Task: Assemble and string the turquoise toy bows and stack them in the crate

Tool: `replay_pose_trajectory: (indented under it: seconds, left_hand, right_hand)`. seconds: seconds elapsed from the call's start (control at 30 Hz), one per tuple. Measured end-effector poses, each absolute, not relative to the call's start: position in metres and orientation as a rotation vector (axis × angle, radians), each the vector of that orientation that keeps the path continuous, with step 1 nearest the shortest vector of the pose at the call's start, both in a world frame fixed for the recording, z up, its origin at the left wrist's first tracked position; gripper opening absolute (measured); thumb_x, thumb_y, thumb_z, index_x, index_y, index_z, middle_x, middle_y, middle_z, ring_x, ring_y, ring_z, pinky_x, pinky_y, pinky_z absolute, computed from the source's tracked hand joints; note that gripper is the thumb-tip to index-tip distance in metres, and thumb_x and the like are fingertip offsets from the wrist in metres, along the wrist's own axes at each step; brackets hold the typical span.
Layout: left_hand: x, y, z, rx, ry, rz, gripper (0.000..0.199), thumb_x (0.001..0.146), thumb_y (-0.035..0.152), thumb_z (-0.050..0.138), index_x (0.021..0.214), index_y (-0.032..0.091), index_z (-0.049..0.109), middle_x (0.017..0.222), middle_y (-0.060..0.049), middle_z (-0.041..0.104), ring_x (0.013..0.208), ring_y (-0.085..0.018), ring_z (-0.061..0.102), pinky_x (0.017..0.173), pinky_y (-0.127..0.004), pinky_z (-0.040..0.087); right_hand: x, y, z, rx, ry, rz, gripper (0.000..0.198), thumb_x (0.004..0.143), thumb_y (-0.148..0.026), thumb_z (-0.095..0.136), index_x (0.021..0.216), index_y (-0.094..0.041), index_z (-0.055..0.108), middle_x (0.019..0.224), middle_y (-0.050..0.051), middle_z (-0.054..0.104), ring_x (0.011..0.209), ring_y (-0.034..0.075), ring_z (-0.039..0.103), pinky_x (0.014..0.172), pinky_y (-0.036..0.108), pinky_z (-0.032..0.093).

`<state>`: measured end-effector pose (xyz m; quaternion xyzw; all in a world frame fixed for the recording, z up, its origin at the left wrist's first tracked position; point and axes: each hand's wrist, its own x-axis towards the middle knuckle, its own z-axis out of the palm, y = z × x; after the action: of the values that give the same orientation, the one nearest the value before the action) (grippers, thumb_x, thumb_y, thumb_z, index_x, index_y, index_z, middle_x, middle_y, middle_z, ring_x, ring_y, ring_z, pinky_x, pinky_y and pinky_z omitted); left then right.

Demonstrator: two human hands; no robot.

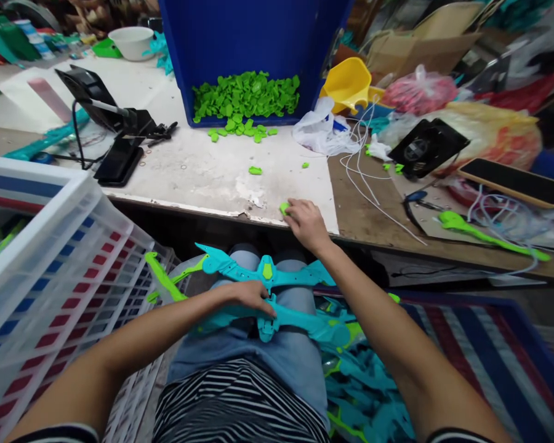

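Observation:
Across my lap lie two bow-shaped teal plastic parts. The farther teal part (pixel 240 265) has a green inset at its middle. My left hand (pixel 252 296) is closed on the nearer teal part (pixel 300 316), close to its centre joint. At the front edge of the table, my right hand (pixel 306 221) pinches a small green plastic piece (pixel 284 208), partly covered by the fingers. Two more loose green pieces, one of them a flat green piece (pixel 255 170), lie on the white board beyond that hand.
A blue bin (pixel 253 37) holding a heap of green pieces (pixel 247 95) stands at the back. At left are a white plastic basket (pixel 74 277) and a black phone (pixel 119 165). Teal parts (pixel 364 394) are piled at my right. Cables and another phone (pixel 517 178) occupy the right.

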<state>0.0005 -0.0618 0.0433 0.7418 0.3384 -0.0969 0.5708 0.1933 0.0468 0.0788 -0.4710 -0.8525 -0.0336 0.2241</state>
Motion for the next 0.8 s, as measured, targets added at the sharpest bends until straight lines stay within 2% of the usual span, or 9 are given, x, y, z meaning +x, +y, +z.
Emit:
replay_pose_trajectory:
  seconds: [0.07, 0.13, 0.23, 0.33, 0.5, 0.63, 0.8]
  left_hand:
    - [0.0, -0.064, 0.039, 1.634, 0.8, -0.243, 0.033, 0.071, 0.045, 0.065, 0.06, 0.016, 0.054, 0.057, 0.002, 0.051, 0.058, -0.014, 0.048, 0.055, -0.024, 0.034]
    - [-0.002, -0.067, 0.035, 1.52, 0.802, -0.232, 0.03, 0.072, 0.045, 0.064, 0.068, 0.016, 0.059, 0.067, 0.0, 0.059, 0.064, -0.015, 0.053, 0.06, -0.025, 0.037]
    - [-0.007, -0.07, 0.027, 1.477, 0.802, -0.166, 0.036, 0.071, 0.049, 0.064, 0.081, 0.015, 0.063, 0.081, -0.002, 0.065, 0.074, -0.017, 0.057, 0.067, -0.025, 0.04]
    - [-0.01, -0.069, 0.019, 1.515, 0.774, -0.116, 0.042, 0.073, 0.056, 0.06, 0.083, 0.014, 0.064, 0.084, -0.003, 0.065, 0.078, -0.018, 0.056, 0.068, -0.025, 0.04]
    - [-0.011, -0.07, 0.01, 1.455, 0.675, -0.1, 0.053, 0.074, 0.066, 0.053, 0.077, 0.013, 0.062, 0.069, -0.002, 0.059, 0.066, -0.015, 0.05, 0.062, -0.025, 0.038]
    - [-0.011, -0.072, 0.008, 1.441, 0.662, -0.091, 0.059, 0.072, 0.07, 0.051, 0.077, 0.012, 0.06, 0.068, -0.002, 0.056, 0.064, -0.015, 0.047, 0.06, -0.026, 0.037]
    - [-0.013, -0.071, 0.007, 1.553, 0.642, -0.103, 0.065, 0.074, 0.073, 0.044, 0.08, 0.011, 0.061, 0.076, -0.003, 0.057, 0.072, -0.016, 0.048, 0.067, -0.027, 0.038]
  right_hand:
    - [0.193, 0.055, 0.085, -1.307, -2.377, -0.005, 0.012, 0.086, -0.022, 0.053, 0.091, -0.019, 0.064, 0.107, 0.011, 0.066, 0.099, 0.027, 0.055, 0.083, 0.043, 0.044]
    - [0.192, 0.053, 0.094, -1.28, -2.402, 0.046, 0.01, 0.085, -0.024, 0.056, 0.09, -0.019, 0.064, 0.097, 0.01, 0.068, 0.093, 0.026, 0.056, 0.082, 0.041, 0.046]
    - [0.191, 0.016, 0.103, -1.194, -2.382, 0.027, 0.02, 0.086, -0.031, 0.059, 0.099, -0.017, 0.063, 0.096, 0.011, 0.067, 0.093, 0.025, 0.055, 0.083, 0.04, 0.046]
    - [0.186, -0.058, 0.097, -1.106, -2.341, 0.073, 0.026, 0.087, -0.034, 0.059, 0.106, -0.016, 0.061, 0.101, 0.012, 0.064, 0.096, 0.024, 0.055, 0.084, 0.04, 0.047]
    - [0.173, -0.171, 0.054, -1.099, -2.373, 0.25, 0.02, 0.089, -0.028, 0.057, 0.106, -0.016, 0.061, 0.098, 0.011, 0.065, 0.093, 0.023, 0.056, 0.079, 0.037, 0.05]
    - [0.166, -0.196, 0.027, -1.196, -2.317, 0.186, 0.021, 0.089, -0.027, 0.057, 0.107, -0.017, 0.063, 0.098, 0.011, 0.066, 0.096, 0.024, 0.056, 0.079, 0.039, 0.049]
    - [0.162, -0.195, 0.018, -1.271, -2.253, 0.196, 0.02, 0.09, -0.028, 0.057, 0.107, -0.021, 0.065, 0.101, 0.009, 0.066, 0.102, 0.024, 0.055, 0.083, 0.041, 0.046]
